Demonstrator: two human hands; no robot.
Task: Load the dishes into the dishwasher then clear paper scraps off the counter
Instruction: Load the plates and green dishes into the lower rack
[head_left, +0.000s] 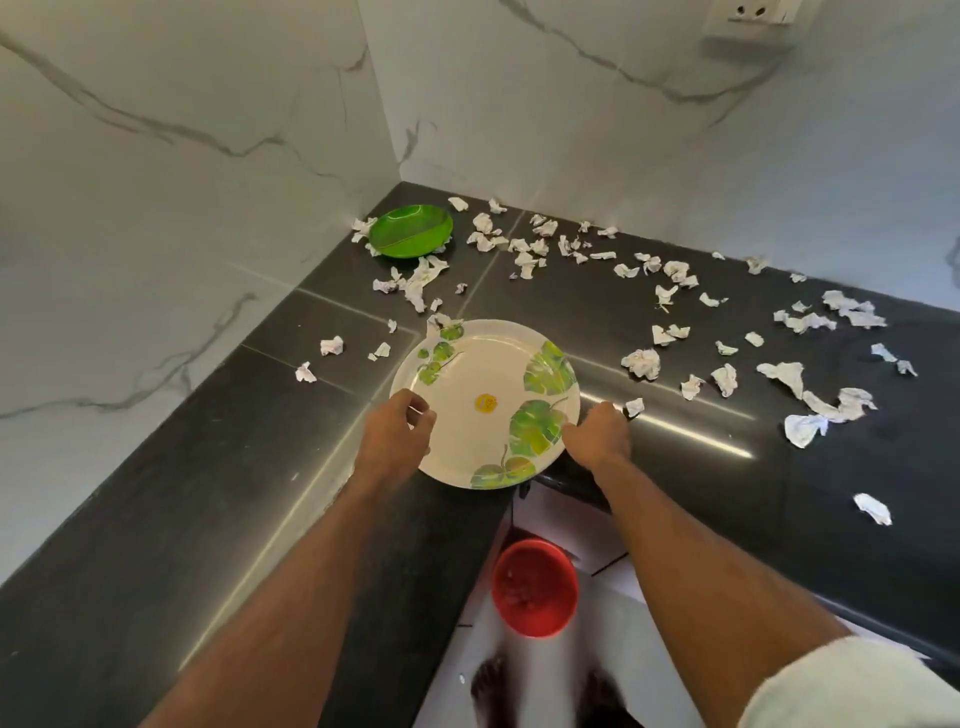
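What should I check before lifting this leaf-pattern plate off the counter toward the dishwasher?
1. Left hand on the plate rim: ok, fingers curled over the left edge.
2. Right hand on the rim: ok, gripping the right edge.
3. Plate surface free of scraps: ok, only a yellow sticker shows.
4. Plate support: not ok, its near edge overhangs the counter corner.
5. Path below: not ok, a red bucket stands on the floor under the plate edge.
6. Dishwasher open and ready: cannot tell, not in view.
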